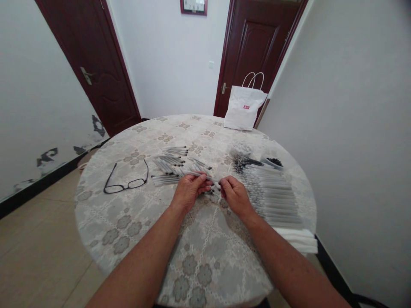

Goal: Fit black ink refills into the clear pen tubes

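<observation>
My left hand (192,188) is closed on a slim translucent tube (208,176), held between thumb and fingers and pointing right. Close to the tube's right end, the thumb and fingertips of my right hand (236,194) are pinched together; a small dark bit shows at them, too small to name. Loose piles of similar slim tubes with dark ends (167,164) lie just beyond and left of my left hand. To the right of my right hand is a large stack of pale translucent tubes (276,196), laid side by side.
Black-framed glasses (128,185) lie at the left of the round, cloth-covered table (138,256). Beyond the stack are black slender pieces (252,161) and a clear bag with small black parts (274,162). A white paper bag (244,109) stands at the far edge; white folded material (298,240) lies under the stack.
</observation>
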`<state>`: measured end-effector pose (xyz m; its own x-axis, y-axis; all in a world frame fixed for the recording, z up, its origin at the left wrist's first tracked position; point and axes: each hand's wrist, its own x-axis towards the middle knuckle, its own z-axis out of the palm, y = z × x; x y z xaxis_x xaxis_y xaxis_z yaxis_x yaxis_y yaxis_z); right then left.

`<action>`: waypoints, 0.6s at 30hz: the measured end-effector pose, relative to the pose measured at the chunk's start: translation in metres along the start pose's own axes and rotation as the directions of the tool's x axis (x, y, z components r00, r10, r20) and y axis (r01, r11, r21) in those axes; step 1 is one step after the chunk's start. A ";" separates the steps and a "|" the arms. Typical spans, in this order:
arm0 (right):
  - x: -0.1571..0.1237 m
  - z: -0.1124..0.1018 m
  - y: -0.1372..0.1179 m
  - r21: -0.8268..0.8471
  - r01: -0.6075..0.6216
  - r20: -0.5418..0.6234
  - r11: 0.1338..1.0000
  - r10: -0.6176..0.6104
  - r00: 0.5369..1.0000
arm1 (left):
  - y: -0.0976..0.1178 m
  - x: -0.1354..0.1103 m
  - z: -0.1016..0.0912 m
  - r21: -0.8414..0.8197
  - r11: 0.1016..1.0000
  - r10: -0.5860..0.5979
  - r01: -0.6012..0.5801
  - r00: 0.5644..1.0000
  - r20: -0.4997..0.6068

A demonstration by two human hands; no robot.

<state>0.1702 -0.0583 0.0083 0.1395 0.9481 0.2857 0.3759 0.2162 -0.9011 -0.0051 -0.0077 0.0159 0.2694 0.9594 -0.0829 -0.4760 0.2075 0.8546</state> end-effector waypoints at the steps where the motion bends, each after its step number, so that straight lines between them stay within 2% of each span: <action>1: 0.000 0.000 -0.001 0.002 0.015 -0.006 1.000 -0.015 1.000 | 0.000 0.000 0.000 -0.002 1.000 0.001 -0.001 1.000 -0.013; 8: -0.003 0.001 -0.003 0.000 0.119 -0.071 0.993 -0.118 0.990 | 0.000 0.003 -0.001 -0.035 0.999 0.005 -0.007 0.998 -0.061; 14: -0.002 -0.001 -0.001 -0.040 0.000 -0.002 0.999 0.000 1.000 | 0.000 0.001 0.000 -0.013 1.000 0.018 -0.019 0.999 -0.037; 18: -0.001 -0.001 -0.001 -0.053 0.010 0.003 0.999 -0.010 1.000 | 0.002 -0.001 0.001 0.003 1.000 0.029 -0.029 0.999 -0.037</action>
<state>0.1702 -0.0601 0.0093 0.1332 0.9465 0.2941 0.4251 0.2135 -0.8796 -0.0050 -0.0084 0.0183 0.2244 0.9714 -0.0771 -0.4811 0.1792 0.8582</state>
